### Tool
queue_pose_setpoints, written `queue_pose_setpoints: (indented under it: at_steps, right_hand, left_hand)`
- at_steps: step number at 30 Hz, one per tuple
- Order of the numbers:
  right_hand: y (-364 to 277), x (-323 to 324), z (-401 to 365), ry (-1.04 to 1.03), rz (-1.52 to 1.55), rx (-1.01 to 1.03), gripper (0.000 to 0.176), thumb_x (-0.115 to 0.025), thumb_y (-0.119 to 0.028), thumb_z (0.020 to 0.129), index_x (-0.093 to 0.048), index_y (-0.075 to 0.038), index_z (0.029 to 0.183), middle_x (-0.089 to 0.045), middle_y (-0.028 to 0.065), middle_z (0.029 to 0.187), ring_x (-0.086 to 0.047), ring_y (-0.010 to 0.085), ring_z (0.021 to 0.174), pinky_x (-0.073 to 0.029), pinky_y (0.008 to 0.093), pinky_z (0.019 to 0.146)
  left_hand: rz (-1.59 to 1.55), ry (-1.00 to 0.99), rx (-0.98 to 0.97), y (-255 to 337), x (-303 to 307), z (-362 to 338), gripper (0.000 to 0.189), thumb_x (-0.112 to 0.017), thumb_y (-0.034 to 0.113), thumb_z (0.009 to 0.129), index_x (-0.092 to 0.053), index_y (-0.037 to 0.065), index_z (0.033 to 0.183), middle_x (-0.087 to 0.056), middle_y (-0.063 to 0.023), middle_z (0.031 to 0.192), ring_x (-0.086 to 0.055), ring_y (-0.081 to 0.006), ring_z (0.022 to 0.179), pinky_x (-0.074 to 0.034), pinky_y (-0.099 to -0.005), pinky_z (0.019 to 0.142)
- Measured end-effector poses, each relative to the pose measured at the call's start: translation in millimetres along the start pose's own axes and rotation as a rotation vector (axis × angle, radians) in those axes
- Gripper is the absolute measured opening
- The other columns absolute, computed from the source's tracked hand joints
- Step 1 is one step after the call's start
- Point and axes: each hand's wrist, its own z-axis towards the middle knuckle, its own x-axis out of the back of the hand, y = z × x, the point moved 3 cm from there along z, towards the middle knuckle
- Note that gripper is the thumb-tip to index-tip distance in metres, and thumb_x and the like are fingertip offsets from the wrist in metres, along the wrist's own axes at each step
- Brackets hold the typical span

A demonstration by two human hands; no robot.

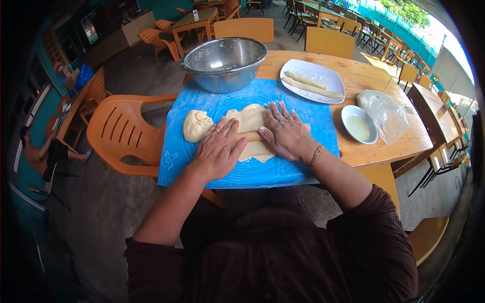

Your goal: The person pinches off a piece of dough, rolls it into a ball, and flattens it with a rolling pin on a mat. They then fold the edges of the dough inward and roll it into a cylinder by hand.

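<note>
In the head view, rolling out appeared to be the step in hand, and the next move seemed to call for even pressure along the rolling pin [250,136]. The pin lay beneath both palms, across the dough sheet [247,119] on the blue mat [298,174]. The left hand [217,147] and right hand [289,134] pressed down with fingers extended, unclenched; a dough lump [196,126] sat just beside the left.

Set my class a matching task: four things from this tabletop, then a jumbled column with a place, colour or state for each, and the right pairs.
1. Metal bowl
2. White plate
3. Rolling pin
4. Dough ball

A. Under the left hand and right hand
B. Silver-coloured
C. Beside the left hand, on the blue mat
D. Bears rolled dough strips

Pairs: 1-B, 2-D, 3-A, 4-C
</note>
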Motion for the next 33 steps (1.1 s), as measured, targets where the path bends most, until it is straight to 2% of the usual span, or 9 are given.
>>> queue_pose_setpoints:
  at_steps: [2,6,9,12,18,24,28,29,33]
  right_hand:
    - [-5,4,-13,0.005,0.006,0.044,0.069,-0.029,-0.048,0.103,-0.035,0.007,0.144,-0.028,0.0264,0.154,-0.024,0.0392,0.145,-0.02,0.0496,0.119]
    - [-20,22,-71,0.034,0.067,0.144,0.065,-0.037,-0.043,0.102,-0.037,0.008,0.142,-0.033,0.0265,0.151,-0.031,0.0391,0.142,-0.023,0.0491,0.117]
    - [-29,33,-97,0.125,0.119,0.226,0.054,-0.054,-0.026,0.096,-0.043,0.008,0.137,-0.045,0.0262,0.143,-0.041,0.0393,0.136,-0.028,0.0484,0.115]
    - [-24,30,-99,0.152,0.127,0.28,0.048,-0.058,-0.015,0.09,-0.049,0.005,0.134,-0.051,0.0232,0.138,-0.045,0.0389,0.133,-0.034,0.0472,0.11]
    - [-8,29,-89,0.198,0.284,0.243,0.044,-0.059,-0.003,0.08,-0.06,-0.004,0.124,-0.061,0.0149,0.124,-0.056,0.0339,0.113,-0.042,0.0436,0.098]
    - [-4,55,-57,0.273,0.197,0.309,0.036,-0.056,-0.002,0.081,-0.066,-0.006,0.116,-0.06,0.0099,0.104,-0.056,0.0296,0.099,-0.042,0.0422,0.09]
    - [10,31,-13,0.248,0.175,0.366,0.035,-0.055,-0.006,0.084,-0.068,-0.009,0.116,-0.06,0.0091,0.102,-0.055,0.0282,0.098,-0.042,0.0439,0.089]
    - [11,24,-5,0.073,0.182,0.294,0.037,-0.055,-0.011,0.089,-0.064,-0.011,0.124,-0.061,0.0127,0.115,-0.054,0.0329,0.114,-0.039,0.0465,0.101]
    - [-4,0,8,0.166,0.056,0.335,0.044,-0.048,-0.023,0.098,-0.051,-0.008,0.139,-0.049,0.0181,0.141,-0.037,0.0397,0.137,-0.028,0.0499,0.115]
  left_hand:
    - [0.032,0.017,-0.095,9,3,-16,0.057,-0.041,0.032,0.099,-0.041,-0.009,0.139,-0.045,-0.0273,0.142,-0.035,-0.0438,0.138,-0.026,-0.0491,0.114]
    - [-0.027,0.095,-0.246,35,16,-60,0.053,-0.046,0.026,0.095,-0.045,-0.009,0.135,-0.048,-0.0268,0.138,-0.04,-0.0438,0.133,-0.028,-0.0502,0.112]
    - [-0.012,0.141,-0.268,47,18,-79,0.046,-0.053,0.012,0.088,-0.051,-0.007,0.13,-0.053,-0.0241,0.132,-0.048,-0.0404,0.124,-0.034,-0.0497,0.107]
    - [-0.034,0.191,-0.298,37,13,-78,0.04,-0.055,0.005,0.086,-0.054,-0.005,0.125,-0.056,-0.0218,0.125,-0.052,-0.0389,0.115,-0.039,-0.0478,0.1]
    - [-0.028,0.204,-0.153,32,16,-73,0.03,-0.058,0.003,0.087,-0.057,-0.003,0.117,-0.057,-0.0163,0.102,-0.054,-0.0347,0.094,-0.042,-0.0447,0.088]
    - [-0.125,0.319,-0.132,38,27,-66,0.032,-0.059,-0.001,0.086,-0.058,-0.004,0.117,-0.057,-0.0183,0.102,-0.054,-0.0376,0.093,-0.044,-0.0451,0.084]
    - [-0.112,0.394,-0.127,23,14,-55,0.029,-0.058,-0.001,0.087,-0.06,-0.003,0.116,-0.056,-0.0157,0.099,-0.055,-0.0337,0.089,-0.045,-0.0433,0.082]
    - [-0.111,0.379,-0.092,17,9,-56,0.029,-0.058,0.0,0.087,-0.061,-0.002,0.116,-0.056,-0.0153,0.099,-0.055,-0.0336,0.092,-0.044,-0.044,0.084]
    - [0.072,0.331,0.001,17,14,-57,0.026,-0.058,0.005,0.089,-0.063,-0.003,0.114,-0.056,-0.0154,0.101,-0.052,-0.0336,0.101,-0.041,-0.0471,0.089]
